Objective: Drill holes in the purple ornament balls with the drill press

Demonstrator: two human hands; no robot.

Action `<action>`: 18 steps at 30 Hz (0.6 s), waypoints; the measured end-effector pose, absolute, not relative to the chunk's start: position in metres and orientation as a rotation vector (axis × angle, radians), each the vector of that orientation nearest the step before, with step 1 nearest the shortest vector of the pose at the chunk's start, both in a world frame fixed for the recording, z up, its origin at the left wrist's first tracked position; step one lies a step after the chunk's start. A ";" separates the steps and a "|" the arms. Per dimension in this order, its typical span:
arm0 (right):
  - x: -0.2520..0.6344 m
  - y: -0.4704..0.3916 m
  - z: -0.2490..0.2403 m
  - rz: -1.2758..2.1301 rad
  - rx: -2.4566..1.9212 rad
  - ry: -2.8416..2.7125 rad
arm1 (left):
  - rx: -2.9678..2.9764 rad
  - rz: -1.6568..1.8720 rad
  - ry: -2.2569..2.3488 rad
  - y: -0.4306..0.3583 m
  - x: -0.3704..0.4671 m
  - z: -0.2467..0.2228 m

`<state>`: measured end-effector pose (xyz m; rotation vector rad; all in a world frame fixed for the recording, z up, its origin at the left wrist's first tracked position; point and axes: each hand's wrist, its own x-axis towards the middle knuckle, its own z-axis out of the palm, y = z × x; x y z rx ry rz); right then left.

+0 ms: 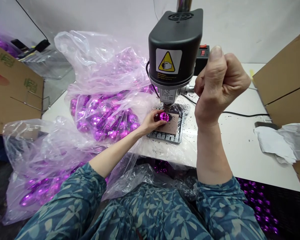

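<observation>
My left hand (153, 120) pinches a shiny purple faceted ball (164, 116) between thumb and fingers. It holds the ball on a tan board (173, 125) on the slotted metal base (165, 137) of a small drill press (175, 46). The chuck (167, 106) is right above the ball; whether the bit touches it is hard to see. My right hand (218, 83) is raised in a fist at the press's right side, wrapped round the feed lever, which is mostly hidden. Dark shavings (181, 108) are scattered around the base.
Clear plastic bags of purple balls (105, 116) lie left of the press, with another bag (45, 186) lower left. Cardboard boxes stand at left (15, 90) and right (285, 73). A black cable (245, 115) crosses the white table (235, 143). Crumpled white plastic (277, 141) lies at right.
</observation>
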<state>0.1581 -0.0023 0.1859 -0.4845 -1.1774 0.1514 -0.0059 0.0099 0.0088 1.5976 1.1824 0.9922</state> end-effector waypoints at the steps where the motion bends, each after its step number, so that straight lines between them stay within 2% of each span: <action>1: 0.158 -0.002 0.186 0.151 -0.476 -1.170 | 1.655 0.984 1.218 0.010 -0.005 0.009; 8: 0.159 0.000 0.185 0.138 -0.484 -1.183 | 1.808 1.036 1.282 0.002 0.010 0.003; 18: 0.161 -0.011 0.175 0.111 -0.475 -1.206 | 1.655 1.080 1.268 -0.005 0.018 -0.005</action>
